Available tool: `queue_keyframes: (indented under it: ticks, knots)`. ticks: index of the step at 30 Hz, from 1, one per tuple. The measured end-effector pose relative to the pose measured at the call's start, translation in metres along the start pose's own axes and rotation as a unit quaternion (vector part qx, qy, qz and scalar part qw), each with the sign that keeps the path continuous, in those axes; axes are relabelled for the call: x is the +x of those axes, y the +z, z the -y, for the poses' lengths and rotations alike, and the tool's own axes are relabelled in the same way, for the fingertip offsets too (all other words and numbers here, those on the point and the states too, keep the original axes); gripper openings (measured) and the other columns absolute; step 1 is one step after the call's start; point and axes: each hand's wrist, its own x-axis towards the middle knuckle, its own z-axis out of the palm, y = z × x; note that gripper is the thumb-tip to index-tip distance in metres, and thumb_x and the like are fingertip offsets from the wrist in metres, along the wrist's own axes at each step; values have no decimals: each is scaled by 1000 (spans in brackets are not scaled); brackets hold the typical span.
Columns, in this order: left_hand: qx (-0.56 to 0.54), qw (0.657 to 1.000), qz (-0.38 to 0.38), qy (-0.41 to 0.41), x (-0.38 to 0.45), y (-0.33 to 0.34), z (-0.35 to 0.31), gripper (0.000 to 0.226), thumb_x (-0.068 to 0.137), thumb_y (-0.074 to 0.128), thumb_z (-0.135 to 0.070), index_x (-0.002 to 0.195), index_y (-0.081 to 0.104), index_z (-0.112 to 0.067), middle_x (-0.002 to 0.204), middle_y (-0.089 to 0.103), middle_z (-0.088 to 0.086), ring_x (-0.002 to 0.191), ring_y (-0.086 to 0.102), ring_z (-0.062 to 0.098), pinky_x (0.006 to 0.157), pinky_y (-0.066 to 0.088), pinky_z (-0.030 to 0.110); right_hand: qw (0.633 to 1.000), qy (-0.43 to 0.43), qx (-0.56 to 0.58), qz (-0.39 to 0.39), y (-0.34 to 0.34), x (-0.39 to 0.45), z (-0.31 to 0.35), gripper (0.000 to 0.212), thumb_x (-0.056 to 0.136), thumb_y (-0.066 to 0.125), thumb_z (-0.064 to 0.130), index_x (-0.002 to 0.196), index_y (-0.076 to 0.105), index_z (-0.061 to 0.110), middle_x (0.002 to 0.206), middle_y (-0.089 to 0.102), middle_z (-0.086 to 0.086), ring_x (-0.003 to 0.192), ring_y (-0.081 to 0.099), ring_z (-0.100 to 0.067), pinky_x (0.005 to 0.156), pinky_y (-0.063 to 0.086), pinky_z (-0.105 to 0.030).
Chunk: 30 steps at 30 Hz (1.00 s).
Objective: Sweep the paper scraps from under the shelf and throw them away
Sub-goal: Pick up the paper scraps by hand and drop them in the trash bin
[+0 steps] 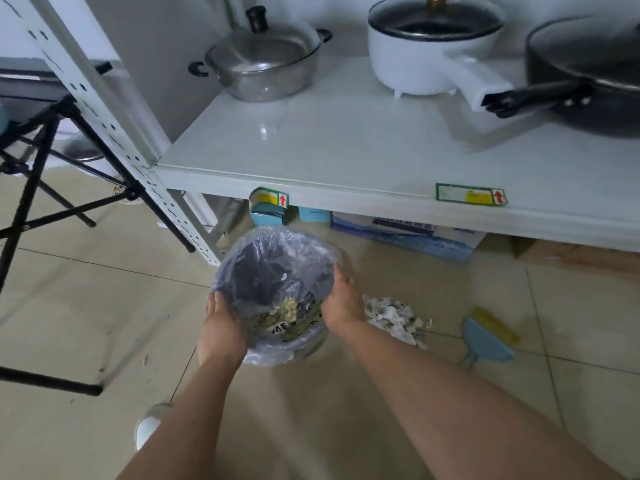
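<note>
A round trash bin [273,268] lined with a clear plastic bag stands on the tiled floor in front of the white shelf [346,188]. My left hand [221,327] grips its near-left rim and my right hand [341,303] grips its right rim. Some scraps and printed waste lie inside the bin. A pile of white paper scraps [394,317] lies on the floor just right of the bin. A small blue dustpan with a yellow brush [488,337] rests on the floor further right.
Under the shelf sit blue boxes [408,237] and a cardboard box [575,254]. A steel pot [263,64], a white pot [429,46] and a black pan [585,74] stand on the shelf. A black folding stand [45,188] is at left.
</note>
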Motion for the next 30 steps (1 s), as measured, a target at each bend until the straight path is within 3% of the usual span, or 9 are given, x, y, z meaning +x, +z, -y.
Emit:
queue_keyframes:
  ticks: [4, 6, 9, 11, 14, 17, 19, 24, 30]
  knots:
    - [109, 993, -51, 11, -14, 12, -25, 57, 98, 36, -17, 151, 16, -14, 160, 9, 5, 146, 0, 28, 115, 0, 54, 999, -9, 32, -33, -7, 2, -17, 52, 100, 34, 30, 150, 20, 29, 150, 34, -7, 126, 50, -30, 98, 48, -42]
    - [88, 977, -131, 141, -35, 31, -46, 54, 92, 39, -20, 145, 33, -12, 155, 24, 13, 145, 10, 31, 115, -7, 51, 998, -2, 19, -64, -13, 4, -34, 50, 101, 31, 36, 149, 23, 25, 151, 32, -7, 132, 44, -29, 99, 44, -39]
    - [18, 898, -82, 431, -70, 77, -74, 47, 81, 42, -14, 128, 45, -9, 139, 45, 14, 130, 36, 33, 113, 20, 51, 997, 19, 16, -68, -22, 14, -68, 48, 99, 37, 25, 147, 30, 20, 147, 35, -12, 133, 41, -30, 101, 41, -38]
    - [2, 865, 6, 501, -87, 109, -87, 48, 78, 44, -11, 126, 45, -9, 132, 54, 13, 125, 42, 30, 101, 37, 46, 999, 30, 11, -41, -24, 24, -94, 50, 96, 41, 14, 145, 33, 19, 142, 37, -15, 130, 43, -31, 103, 39, -36]
    - [-2, 903, 109, 415, -85, 145, -100, 55, 80, 42, -19, 134, 39, -10, 134, 54, 14, 128, 37, 25, 95, 48, 37, 997, 63, 2, -33, -23, 39, -137, 56, 91, 48, 13, 145, 34, 22, 143, 36, -13, 130, 44, -31, 106, 40, -35]
    - [48, 938, 187, 287, -62, 178, -110, 72, 94, 50, -28, 151, 9, -13, 158, 10, 7, 144, 13, 21, 114, 22, 27, 995, 88, -36, -9, -18, 55, -171, 64, 88, 52, 12, 146, 32, 30, 146, 36, -7, 131, 42, -30, 107, 40, -37]
    - [64, 939, 247, 232, -47, 198, -115, 92, 90, 61, -33, 152, -3, -12, 159, -3, 5, 146, 7, 21, 116, 17, 29, 992, 101, -68, 24, -14, 66, -189, 74, 87, 56, 11, 149, 24, 36, 150, 31, -3, 134, 39, -29, 110, 36, -34]
    - [79, 927, 304, 203, -9, 246, -113, 135, 66, 85, -36, 146, -23, -20, 158, -13, 7, 146, 0, 28, 110, 32, 47, 981, 139, -104, 83, -4, 90, -211, 95, 79, 69, 28, 150, 8, 39, 156, 10, -5, 141, 23, -30, 111, 30, -38]
    - [214, 906, 305, 202, 6, 260, -129, 134, 68, 82, -45, 148, -20, -10, 156, -19, 14, 145, 4, 34, 110, 32, 47, 953, 215, -171, 127, 0, 104, -224, 120, 73, 76, 41, 149, -16, 36, 159, -18, -3, 146, 10, -37, 111, 33, -44]
